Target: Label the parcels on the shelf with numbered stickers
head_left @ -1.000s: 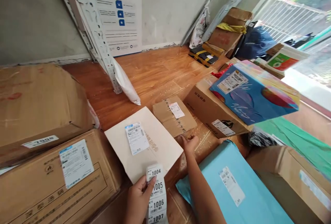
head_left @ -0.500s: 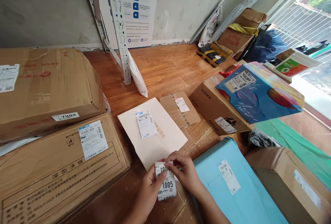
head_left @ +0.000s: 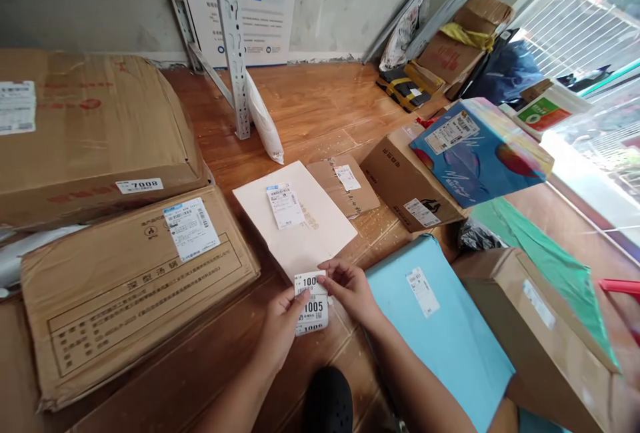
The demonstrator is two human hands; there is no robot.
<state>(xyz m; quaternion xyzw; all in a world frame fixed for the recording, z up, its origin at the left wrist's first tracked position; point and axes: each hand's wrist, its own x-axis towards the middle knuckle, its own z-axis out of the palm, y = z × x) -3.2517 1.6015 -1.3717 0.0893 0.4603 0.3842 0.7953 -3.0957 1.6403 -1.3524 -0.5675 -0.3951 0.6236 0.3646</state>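
A strip of white number labels [head_left: 313,309], printed 1004, 1005 and 1006, is between my two hands above the floor. My left hand [head_left: 284,318] grips its left side, thumb on the front face. At the upper right corner, by the 1004 label, the thumb and fingertips of my right hand [head_left: 351,291] pinch the strip's edge. Just beyond my hands lies a pale flat carton [head_left: 325,236] with a shipping label [head_left: 285,206] on it. To the right of my right hand is a light blue parcel [head_left: 440,346], also with a shipping label.
Large brown boxes [head_left: 135,319] stand at left, one marked 7008. A small flat brown parcel [head_left: 363,189], a brown carton [head_left: 400,169] and a blue printed box [head_left: 480,153] sit beyond. A metal shelf post [head_left: 241,106] stands ahead; a black shoe [head_left: 328,399] is below.
The view has tilted downward and shifted, bringing the shoe into sight. Both hands still hold the label strip, which shows slightly higher and further left in the picture.
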